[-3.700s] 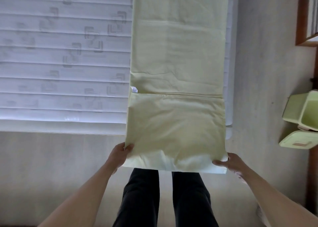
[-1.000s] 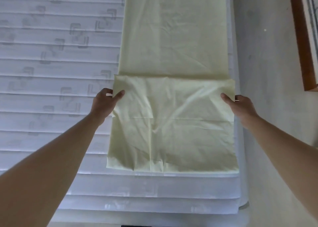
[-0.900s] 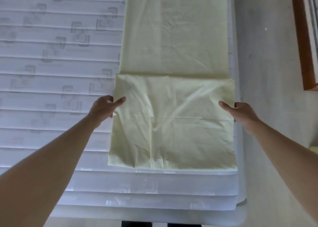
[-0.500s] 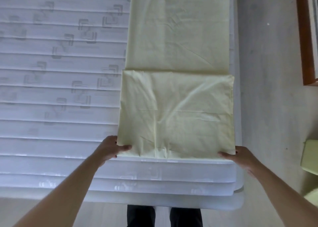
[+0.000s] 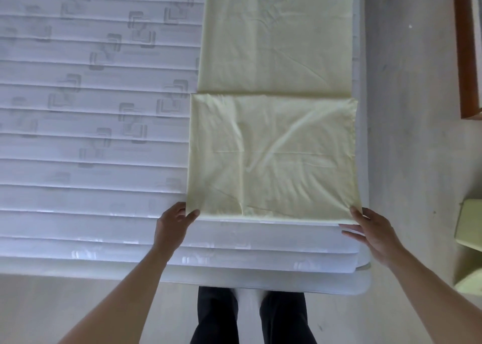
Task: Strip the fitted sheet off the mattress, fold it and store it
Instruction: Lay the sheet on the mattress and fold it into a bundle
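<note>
The pale yellow-green fitted sheet (image 5: 273,57) lies as a long folded strip along the right side of the white quilted mattress (image 5: 91,135). Its near end is doubled over into a squarish panel (image 5: 271,156) with a few creases. My left hand (image 5: 173,226) pinches the panel's near left corner, thumb on top. At the near right corner my right hand (image 5: 375,235) lies with its fingers spread and straight. One fingertip touches the cloth and the others rest on the mattress just below the edge.
The mattress foot edge (image 5: 260,273) runs just in front of my legs (image 5: 250,317). Grey floor (image 5: 407,109) lies to the right. A wooden frame (image 5: 467,57) stands at the upper right, and a pale green container (image 5: 469,226) sits at the right edge.
Both hands slid from the fold's far corners down its sides to the near corners. The panel lies flatter. Since half a second ago my right fingers have spread out.
</note>
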